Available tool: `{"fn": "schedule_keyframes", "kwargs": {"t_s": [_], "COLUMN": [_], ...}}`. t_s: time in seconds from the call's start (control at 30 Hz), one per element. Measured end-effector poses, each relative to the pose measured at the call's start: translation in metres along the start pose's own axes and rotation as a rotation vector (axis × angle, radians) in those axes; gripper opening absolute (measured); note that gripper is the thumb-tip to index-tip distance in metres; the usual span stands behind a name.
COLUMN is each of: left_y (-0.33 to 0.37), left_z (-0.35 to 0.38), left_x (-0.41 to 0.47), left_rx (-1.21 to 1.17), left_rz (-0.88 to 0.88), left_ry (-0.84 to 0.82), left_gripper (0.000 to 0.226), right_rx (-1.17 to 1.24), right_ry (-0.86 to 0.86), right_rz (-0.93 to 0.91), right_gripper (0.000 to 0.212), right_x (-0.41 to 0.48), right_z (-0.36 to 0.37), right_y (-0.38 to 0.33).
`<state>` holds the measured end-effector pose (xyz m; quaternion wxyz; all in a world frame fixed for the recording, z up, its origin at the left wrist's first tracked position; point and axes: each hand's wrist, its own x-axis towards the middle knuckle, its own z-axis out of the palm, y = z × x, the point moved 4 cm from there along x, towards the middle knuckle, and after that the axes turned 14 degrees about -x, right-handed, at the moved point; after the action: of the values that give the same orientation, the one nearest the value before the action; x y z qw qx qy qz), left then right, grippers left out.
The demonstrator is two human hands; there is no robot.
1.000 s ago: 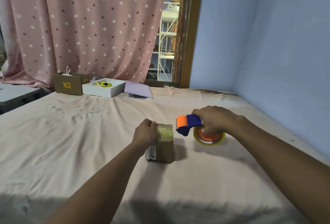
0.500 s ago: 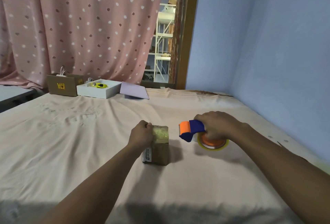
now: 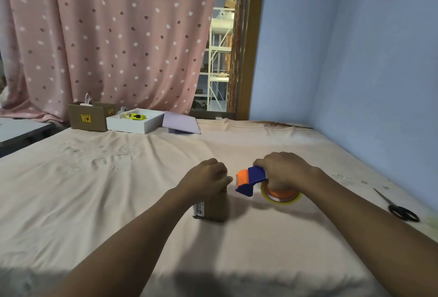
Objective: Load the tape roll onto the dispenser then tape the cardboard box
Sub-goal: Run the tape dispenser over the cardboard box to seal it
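Observation:
A small cardboard box (image 3: 214,208) stands on the beige sheet in the middle of the view, with a white label on its left side. My left hand (image 3: 206,177) rests closed over the box's top and covers it. Just to the right, my right hand (image 3: 283,170) grips a blue and orange tape dispenser (image 3: 251,179). A clear tape roll (image 3: 280,198) sits on the dispenser's orange hub, under my palm. The dispenser's orange roller points at the box, a short gap away from my left hand.
Black scissors (image 3: 395,206) lie near the right wall. At the back left stand a brown carton (image 3: 91,116), a white tray (image 3: 135,122) holding a yellow item, and a lilac lid (image 3: 181,126). A spotted pink curtain hangs behind.
My left hand has slid further over the box's top, hiding its taped top. The dispenser's nose has come closer to the box. The view has shifted slightly.

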<state>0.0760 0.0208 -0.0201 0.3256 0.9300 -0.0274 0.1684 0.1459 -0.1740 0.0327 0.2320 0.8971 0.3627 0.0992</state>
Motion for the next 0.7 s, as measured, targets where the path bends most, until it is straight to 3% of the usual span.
{"fn": "schedule_keyframes", "kwargs": {"t_s": [0.17,0.33,0.7], "left_y": [-0.001,-0.002,0.003], "left_z": [0.009,0.013,0.012], "left_x": [0.006,0.001,-0.001], "left_rx": [-0.045,0.091,0.078], "left_rz": [-0.071,-0.055,-0.102], "left_ry": [-0.019,-0.123,-0.163], "left_gripper": [0.044,0.062,0.041], "right_rx": [-0.052,-0.147,-0.351], "right_ry": [-0.009,-0.03,-0.071], "right_rz": [-0.035,-0.056,-0.088], "right_gripper": [0.048,0.05,0.035], "right_x": [0.007,0.019,0.028], "right_z": [-0.008,-0.02,-0.056], "right_y": [-0.018,-0.031,-0.047]}}
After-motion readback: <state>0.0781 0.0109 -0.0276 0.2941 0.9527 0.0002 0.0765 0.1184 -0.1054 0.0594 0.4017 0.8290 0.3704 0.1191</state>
